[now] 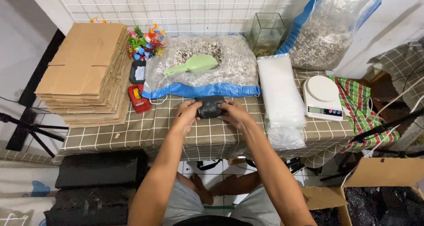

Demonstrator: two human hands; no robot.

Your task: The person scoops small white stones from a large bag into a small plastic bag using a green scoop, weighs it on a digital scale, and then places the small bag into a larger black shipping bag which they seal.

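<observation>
Both my hands hold a small black plastic-wrapped bundle just above the checked tablecloth. My left hand grips its left end and my right hand grips its right end. Directly behind the bundle lies a large clear sack of pale gravel with a blue edge. A light green scoop rests on the gravel in the sack's opening.
A stack of flat cardboard fills the left side, with a red tape dispenser and plastic plants beside it. Clear bags and a white scale lie right. A glass tank and second gravel sack stand behind.
</observation>
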